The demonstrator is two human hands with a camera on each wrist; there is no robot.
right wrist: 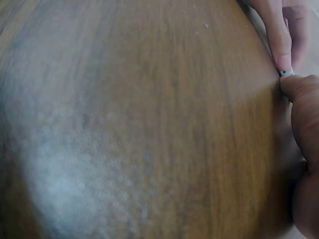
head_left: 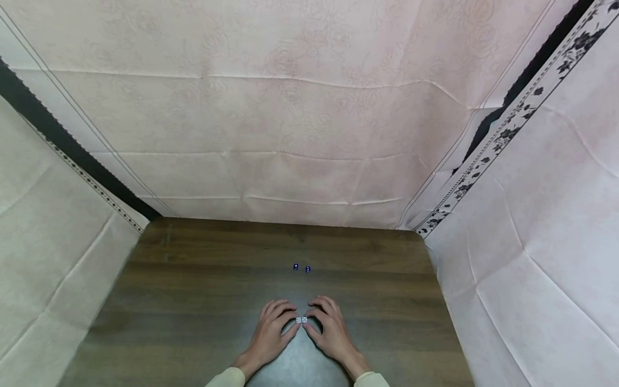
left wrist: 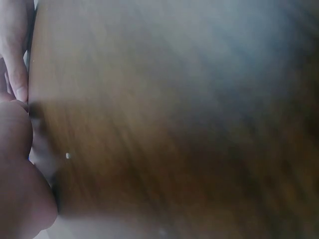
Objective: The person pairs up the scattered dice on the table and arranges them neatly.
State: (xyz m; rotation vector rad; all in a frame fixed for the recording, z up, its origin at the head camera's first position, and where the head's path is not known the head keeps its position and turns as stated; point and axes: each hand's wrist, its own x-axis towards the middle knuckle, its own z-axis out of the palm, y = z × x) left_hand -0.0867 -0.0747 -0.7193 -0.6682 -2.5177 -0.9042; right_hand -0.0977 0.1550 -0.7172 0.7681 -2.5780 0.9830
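Note:
Two white dice sit side by side on the wooden table, right between my hands in the head view. My left hand pinches the left one with thumb and index finger. With its own thumb and index finger, my right hand pinches the right one. The other fingers of both hands arch forward over the tabletop. A bit of a white die shows at the thumb tips in the right wrist view. In the left wrist view, the left hand covers the dice.
Farther back on the table lie two dark blue dice, one at left and one at right, a small gap apart. Pale patterned cloth hangs behind the table's far edge and along both sides.

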